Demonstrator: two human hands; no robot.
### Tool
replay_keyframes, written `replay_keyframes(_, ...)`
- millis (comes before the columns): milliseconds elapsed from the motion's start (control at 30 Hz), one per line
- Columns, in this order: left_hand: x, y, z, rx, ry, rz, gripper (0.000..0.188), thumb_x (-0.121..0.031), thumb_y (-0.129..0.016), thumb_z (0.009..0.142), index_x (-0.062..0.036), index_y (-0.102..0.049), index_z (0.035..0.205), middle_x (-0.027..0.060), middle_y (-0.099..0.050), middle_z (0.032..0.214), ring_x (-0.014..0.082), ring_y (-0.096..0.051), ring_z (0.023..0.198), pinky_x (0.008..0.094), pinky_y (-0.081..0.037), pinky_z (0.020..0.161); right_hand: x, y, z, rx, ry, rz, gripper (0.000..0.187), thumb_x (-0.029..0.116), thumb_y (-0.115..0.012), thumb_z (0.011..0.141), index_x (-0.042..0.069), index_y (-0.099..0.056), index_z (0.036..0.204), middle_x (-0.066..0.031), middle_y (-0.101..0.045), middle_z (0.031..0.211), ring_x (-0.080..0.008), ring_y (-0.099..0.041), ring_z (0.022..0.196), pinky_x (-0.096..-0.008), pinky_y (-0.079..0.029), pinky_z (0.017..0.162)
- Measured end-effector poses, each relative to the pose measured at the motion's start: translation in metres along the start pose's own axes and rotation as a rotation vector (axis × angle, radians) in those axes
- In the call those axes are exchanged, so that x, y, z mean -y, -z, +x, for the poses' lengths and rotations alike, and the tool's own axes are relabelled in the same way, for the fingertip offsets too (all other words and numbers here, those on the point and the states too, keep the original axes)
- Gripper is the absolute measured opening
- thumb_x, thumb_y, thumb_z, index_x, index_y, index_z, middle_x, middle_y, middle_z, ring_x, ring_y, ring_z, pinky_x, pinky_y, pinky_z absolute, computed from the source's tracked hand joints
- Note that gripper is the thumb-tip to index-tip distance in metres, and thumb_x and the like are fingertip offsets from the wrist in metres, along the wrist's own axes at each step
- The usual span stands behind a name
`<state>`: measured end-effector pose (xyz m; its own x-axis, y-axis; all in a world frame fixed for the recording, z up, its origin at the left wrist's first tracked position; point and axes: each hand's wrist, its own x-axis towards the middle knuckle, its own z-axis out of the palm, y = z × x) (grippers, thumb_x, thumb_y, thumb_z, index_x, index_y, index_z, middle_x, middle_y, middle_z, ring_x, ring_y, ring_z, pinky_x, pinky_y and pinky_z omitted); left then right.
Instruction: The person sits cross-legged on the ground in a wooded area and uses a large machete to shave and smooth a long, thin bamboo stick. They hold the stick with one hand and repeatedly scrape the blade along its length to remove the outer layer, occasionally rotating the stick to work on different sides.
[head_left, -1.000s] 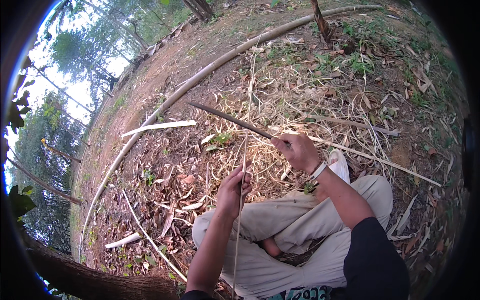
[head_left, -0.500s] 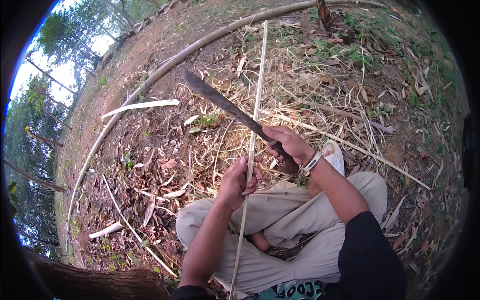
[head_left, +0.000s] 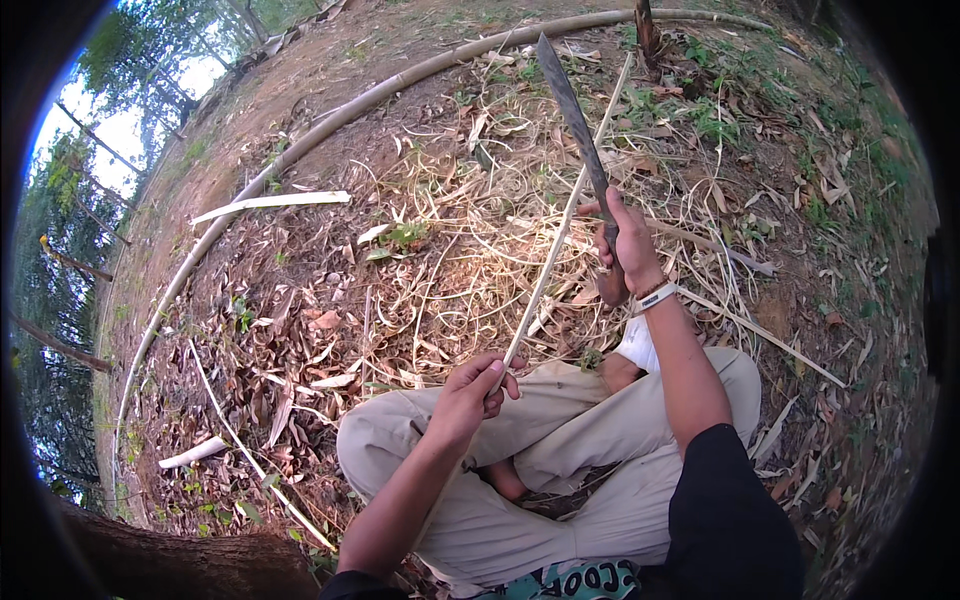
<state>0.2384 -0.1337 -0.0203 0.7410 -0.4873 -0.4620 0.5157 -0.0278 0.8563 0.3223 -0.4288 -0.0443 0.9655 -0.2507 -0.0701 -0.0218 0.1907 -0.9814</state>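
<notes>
My left hand [head_left: 470,397] is closed round the lower end of a long, pale bamboo strip [head_left: 552,245], just above my left knee. From there the strip slants up and away to the right. My right hand [head_left: 630,245] grips the wooden handle of a machete [head_left: 572,115], whose dark blade points up and slightly left. The blade passes across the far part of the strip in this view; whether the two touch, I cannot tell. Beneath them lies a heap of thin, curly shavings [head_left: 480,270].
A long bamboo pole [head_left: 330,122] curves across the ground at the far left. Short split pieces [head_left: 285,200] and thin strips [head_left: 240,440] lie among dry leaves. A stump [head_left: 647,35] stands at the far right, a thick trunk [head_left: 190,560] at near left. My legs [head_left: 600,520] are crossed.
The right hand has moved up and away with the machete, its blade turning more upright. My left hand is slightly lower, and the strip now leans further right, its near end no longer across my lap.
</notes>
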Motion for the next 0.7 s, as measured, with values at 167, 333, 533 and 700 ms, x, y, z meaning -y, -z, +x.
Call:
replay_keyframes(167,0.017,0.012,0.018,-0.106,0.044,0.020,0.030,-0.022,-0.044,0.104,-0.0038,-0.062,0.120,-0.0030,-0.051,0.071,0.0030,-0.036,0.055,0.0180,-0.029,0.050,-0.015,-0.020,-0.007,-0.028,0.285,-0.677,0.065,0.057,-0.046,0.098,0.004,-0.060,0.065,-0.0039,-0.048,0.049,-0.0201,-0.045,0.043,-0.0357,-0.037,0.047)
replay_keyframes(333,0.021,0.013,0.023,-0.186,0.158,-0.113,0.025,-0.019,-0.045,0.104,-0.0011,-0.062,0.107,-0.0021,-0.050,0.072,0.0041,-0.036,0.054,0.0177,-0.030,0.050,-0.012,-0.034,-0.049,0.287,0.197,-1.255,0.059,0.055,-0.049,0.096,0.004,-0.063,0.071,-0.0177,-0.063,0.063,-0.0363,-0.061,0.060,-0.0487,-0.046,0.058)
replay_keyframes(533,0.033,0.021,0.031,-0.136,0.242,-0.336,0.022,-0.022,-0.049,0.103,-0.0047,-0.056,0.091,-0.0042,-0.045,0.069,0.0039,-0.034,0.053,0.0172,-0.029,0.046,-0.056,-0.021,-0.062,0.424,0.378,-1.261,0.053,0.057,-0.050,0.094,0.007,-0.063,0.080,-0.0160,-0.062,0.061,-0.0373,-0.063,0.059,-0.0489,-0.048,0.057)
replay_keyframes(700,0.036,0.017,0.025,-0.128,0.253,-0.413,0.023,-0.024,-0.051,0.103,-0.0065,-0.054,0.088,-0.0065,-0.040,0.066,0.0024,-0.030,0.052,0.0178,-0.026,0.044,-0.052,-0.022,-0.073,0.570,0.573,-1.206,0.053,0.058,-0.049,0.095,0.007,-0.060,0.082,-0.0143,-0.062,0.063,-0.0361,-0.064,0.058,-0.0479,-0.049,0.055)
